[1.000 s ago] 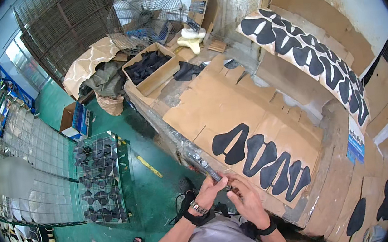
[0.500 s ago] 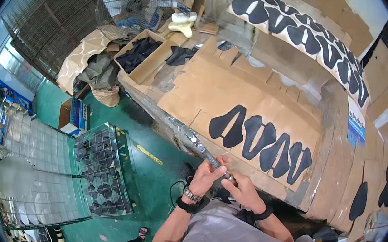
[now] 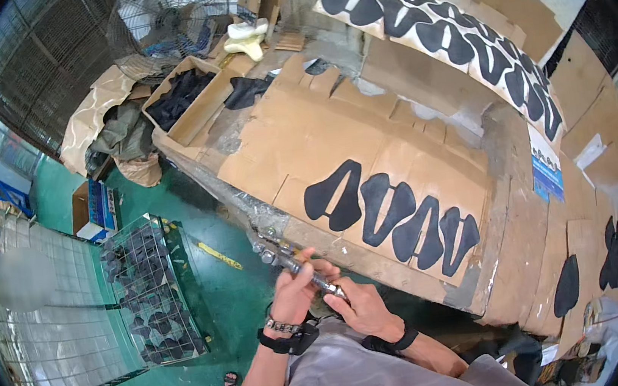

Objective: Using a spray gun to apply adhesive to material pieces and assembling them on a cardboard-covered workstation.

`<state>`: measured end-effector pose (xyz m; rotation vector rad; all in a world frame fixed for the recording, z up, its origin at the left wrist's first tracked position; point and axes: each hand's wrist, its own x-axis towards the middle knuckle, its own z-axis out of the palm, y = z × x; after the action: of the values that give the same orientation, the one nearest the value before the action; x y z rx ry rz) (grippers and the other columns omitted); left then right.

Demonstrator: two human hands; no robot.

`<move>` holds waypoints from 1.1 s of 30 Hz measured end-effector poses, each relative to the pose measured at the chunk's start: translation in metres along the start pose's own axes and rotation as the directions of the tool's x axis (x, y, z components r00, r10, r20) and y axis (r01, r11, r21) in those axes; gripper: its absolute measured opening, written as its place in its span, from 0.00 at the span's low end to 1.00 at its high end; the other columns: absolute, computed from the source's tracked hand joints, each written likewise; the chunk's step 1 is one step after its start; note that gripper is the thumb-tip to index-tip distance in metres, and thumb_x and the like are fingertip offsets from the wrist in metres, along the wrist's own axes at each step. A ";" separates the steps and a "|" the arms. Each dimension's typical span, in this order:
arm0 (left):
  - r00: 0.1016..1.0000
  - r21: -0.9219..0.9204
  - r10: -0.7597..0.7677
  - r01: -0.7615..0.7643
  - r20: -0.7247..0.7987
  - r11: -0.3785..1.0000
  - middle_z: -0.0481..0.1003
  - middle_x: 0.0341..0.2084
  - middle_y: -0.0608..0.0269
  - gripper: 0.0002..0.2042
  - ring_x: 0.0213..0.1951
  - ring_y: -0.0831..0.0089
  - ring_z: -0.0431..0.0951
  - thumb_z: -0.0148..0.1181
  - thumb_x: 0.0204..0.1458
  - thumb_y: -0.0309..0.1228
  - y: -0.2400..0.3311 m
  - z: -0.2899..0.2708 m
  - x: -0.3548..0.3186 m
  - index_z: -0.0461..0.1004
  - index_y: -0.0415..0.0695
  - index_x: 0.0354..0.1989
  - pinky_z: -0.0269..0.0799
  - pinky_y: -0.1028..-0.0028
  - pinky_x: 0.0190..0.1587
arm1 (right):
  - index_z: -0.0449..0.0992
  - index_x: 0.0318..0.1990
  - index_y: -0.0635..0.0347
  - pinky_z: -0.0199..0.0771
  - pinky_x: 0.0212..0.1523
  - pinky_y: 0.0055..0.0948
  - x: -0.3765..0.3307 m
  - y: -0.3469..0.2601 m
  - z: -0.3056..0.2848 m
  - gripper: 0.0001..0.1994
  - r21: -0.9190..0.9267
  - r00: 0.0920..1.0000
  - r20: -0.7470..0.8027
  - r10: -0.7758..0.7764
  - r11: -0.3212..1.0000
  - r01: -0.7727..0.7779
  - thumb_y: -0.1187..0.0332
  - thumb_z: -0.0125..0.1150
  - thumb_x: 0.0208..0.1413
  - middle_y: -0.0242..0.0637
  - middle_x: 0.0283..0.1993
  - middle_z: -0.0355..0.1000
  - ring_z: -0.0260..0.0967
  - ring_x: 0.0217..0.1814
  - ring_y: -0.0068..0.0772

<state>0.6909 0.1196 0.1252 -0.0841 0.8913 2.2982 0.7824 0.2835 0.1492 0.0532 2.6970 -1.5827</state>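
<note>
Both my hands hold a slim metal tool with round knobs, which looks like a spray gun, in front of my body near the bench's front edge. My left hand is closed around its middle. Beside it, my right hand is closed on the near end, with the fingers partly hidden. Several black flat pieces, each with a slit or notch, lie in a row on the cardboard sheet covering the bench, just beyond my hands.
More black pieces lie on a white sheet at the back right. A cardboard box of black material, saddle-shaped pieces and a caged fan are at the far left. A wire rack stands on the left.
My view has shifted, so the bench sits further left in the picture. Both hands still hold the tool, now tilted more sideways with its knobbed end plainly showing.
</note>
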 end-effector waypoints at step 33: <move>0.769 0.882 -0.523 -0.111 0.368 0.458 0.84 0.53 0.60 0.29 0.51 0.71 0.84 0.66 0.62 0.29 0.113 -0.027 0.063 0.67 0.43 0.71 0.79 0.69 0.55 | 0.68 0.69 0.66 0.75 0.46 0.26 0.006 -0.100 -0.048 0.28 0.473 0.664 -0.489 0.565 0.812 -0.343 0.80 0.62 0.60 0.36 0.44 0.78 0.74 0.42 0.25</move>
<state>0.5689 0.0758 0.1520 0.9029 1.4645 1.1928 0.7731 0.2764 0.2594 1.3817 2.3702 -2.0665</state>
